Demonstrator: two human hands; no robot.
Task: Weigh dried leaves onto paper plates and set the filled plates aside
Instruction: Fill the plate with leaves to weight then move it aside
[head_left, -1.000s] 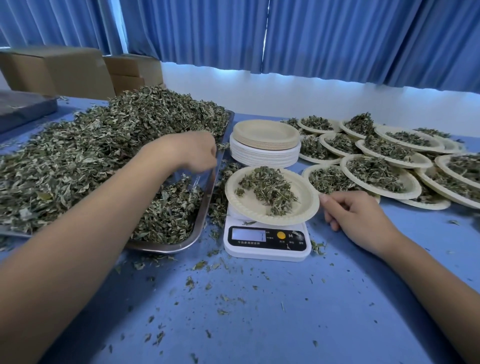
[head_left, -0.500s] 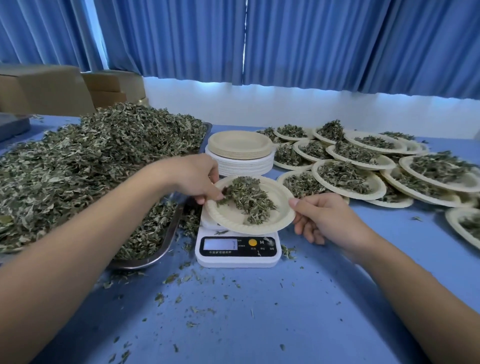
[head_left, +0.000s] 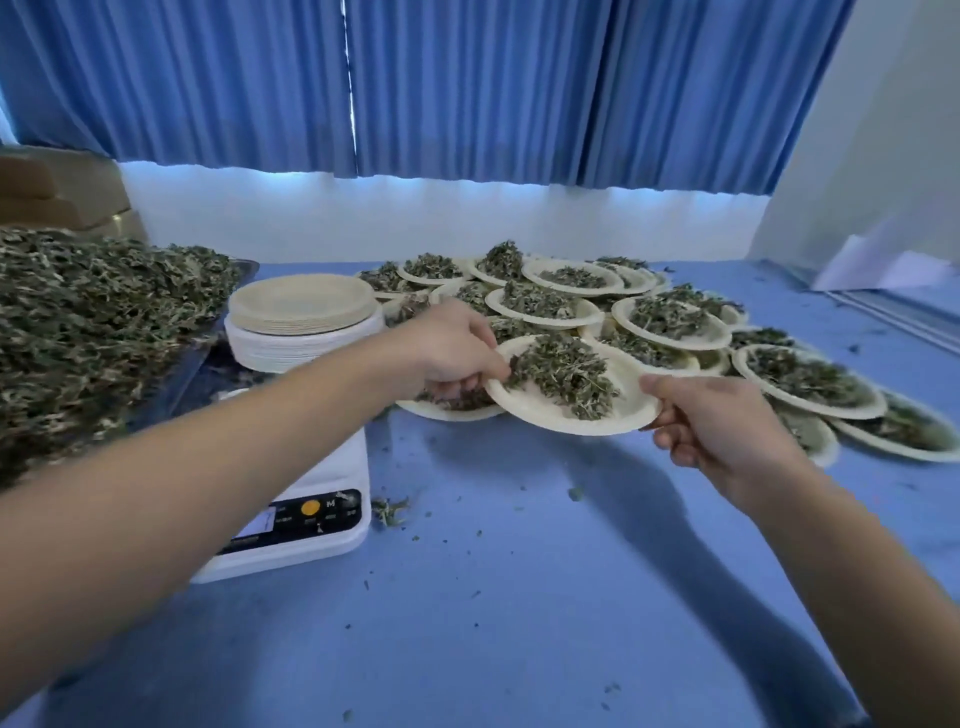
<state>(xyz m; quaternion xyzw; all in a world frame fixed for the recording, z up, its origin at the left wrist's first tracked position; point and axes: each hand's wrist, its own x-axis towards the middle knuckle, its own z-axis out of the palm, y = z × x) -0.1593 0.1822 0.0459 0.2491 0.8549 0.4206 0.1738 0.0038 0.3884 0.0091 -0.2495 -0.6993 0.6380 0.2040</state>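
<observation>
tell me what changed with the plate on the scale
The filled plate came off the scale and moved right, to the set-aside plates. The left hand left the leaf pile and joined the right hand gripping the plate's rim. Empty-plate stack and leaf pile stayed.

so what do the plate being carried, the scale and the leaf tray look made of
Plate: apparently moulded paper pulp, matte off-white, thin pressed rim, no shine. Scale: most likely plastic, smooth white casing with a glossy black panel. Tray: seems metal, perhaps steel; its bare wall looks grey and reflective, though blurred.
</observation>
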